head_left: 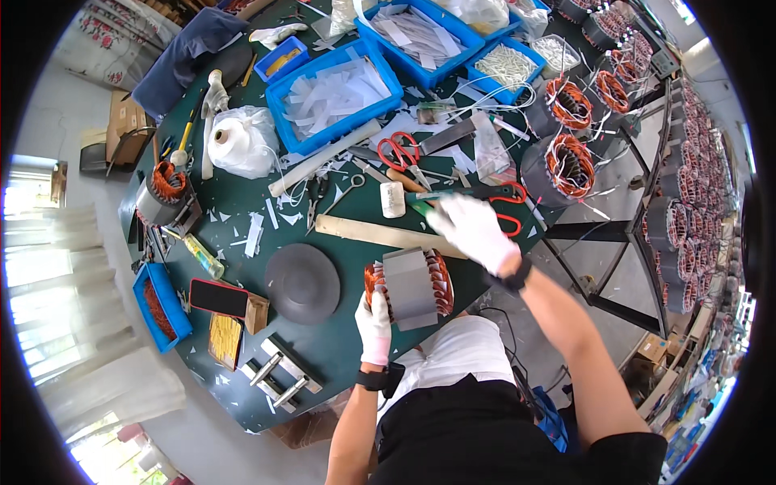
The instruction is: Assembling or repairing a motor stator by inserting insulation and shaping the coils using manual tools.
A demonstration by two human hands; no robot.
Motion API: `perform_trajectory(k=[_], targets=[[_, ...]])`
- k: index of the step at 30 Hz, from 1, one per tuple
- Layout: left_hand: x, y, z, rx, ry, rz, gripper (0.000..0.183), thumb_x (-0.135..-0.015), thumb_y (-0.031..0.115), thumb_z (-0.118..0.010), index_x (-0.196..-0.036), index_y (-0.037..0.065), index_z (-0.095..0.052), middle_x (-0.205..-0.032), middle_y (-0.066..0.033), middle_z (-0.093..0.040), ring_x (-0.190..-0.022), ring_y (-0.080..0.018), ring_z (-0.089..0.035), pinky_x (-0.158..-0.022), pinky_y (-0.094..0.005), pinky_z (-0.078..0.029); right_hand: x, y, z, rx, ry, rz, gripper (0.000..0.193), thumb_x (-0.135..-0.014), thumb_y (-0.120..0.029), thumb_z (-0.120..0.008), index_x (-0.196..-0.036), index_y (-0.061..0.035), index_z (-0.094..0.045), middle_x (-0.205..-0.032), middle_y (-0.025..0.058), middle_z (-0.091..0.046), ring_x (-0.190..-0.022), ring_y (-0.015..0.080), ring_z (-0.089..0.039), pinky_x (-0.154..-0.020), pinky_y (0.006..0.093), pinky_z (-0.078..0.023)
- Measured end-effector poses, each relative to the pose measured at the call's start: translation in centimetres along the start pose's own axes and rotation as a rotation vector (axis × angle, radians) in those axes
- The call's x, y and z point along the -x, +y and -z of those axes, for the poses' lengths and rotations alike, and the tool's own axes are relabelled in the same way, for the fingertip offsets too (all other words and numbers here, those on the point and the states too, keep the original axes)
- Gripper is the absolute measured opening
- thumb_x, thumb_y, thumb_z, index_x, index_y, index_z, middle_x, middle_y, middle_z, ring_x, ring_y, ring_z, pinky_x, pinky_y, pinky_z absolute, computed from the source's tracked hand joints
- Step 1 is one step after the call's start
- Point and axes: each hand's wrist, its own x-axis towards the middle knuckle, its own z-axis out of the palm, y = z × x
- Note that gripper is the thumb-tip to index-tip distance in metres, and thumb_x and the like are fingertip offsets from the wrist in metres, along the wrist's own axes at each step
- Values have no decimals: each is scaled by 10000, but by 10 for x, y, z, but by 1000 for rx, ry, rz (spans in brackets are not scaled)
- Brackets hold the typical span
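A grey motor stator (410,284) with orange copper windings at both ends stands at the table's near edge. My left hand (374,330), in a white glove, grips its left end, fingers against the windings. Farther right, my gloved right hand (475,232) is over a cluster of tools, its fingertips by a green handle (420,206). How its fingers are bent is not distinct. Red-handled scissors (511,222) lie partly beside and behind that hand. A wooden strip (364,232) lies just beyond the stator, and a white block-like roll (393,200) stands past it.
Blue bins (279,105) of white paper slips line the back. More wound stators (558,170) stand at the right. To the left are a black round disc (302,283), a phone (218,298), a metal frame (280,374) and a white thread cone (230,139). Red-handled scissors lie mid-table.
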Motion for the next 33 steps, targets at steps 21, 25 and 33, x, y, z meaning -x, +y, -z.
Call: perform_trajectory(k=[21,25,33], targets=[[-14,3,-12,107,99,73,254,-923,234,-539,-957,-1,-631,-708,76,-528,-598,-5,-416,-520,-176,-321,47,41,-48,-636,-188,27,181,-750,-60,-583,-907,-138,-630,-971,80,-546,-948,292,-540,-835,379,-444],[-14,8,-1,97,2,157,271,-927,283,-538,-868,34,-627,-635,89,-479,-531,1,-362,-462,-186,-266,43,11,-43,-717,-165,-627,204,-825,-182,-573,-984,-76,-501,-975,149,-544,-898,357,-553,-774,434,-458],[-6,-9,12,-6,-83,-12,340,-930,309,-527,-794,5,-598,-607,65,-476,-511,-26,-376,-451,-221,-309,10,-2,-50,-73,-235,-551,510,-805,-197,-569,-1274,-110,-387,-900,184,-631,-802,366,-622,-693,461,-487]])
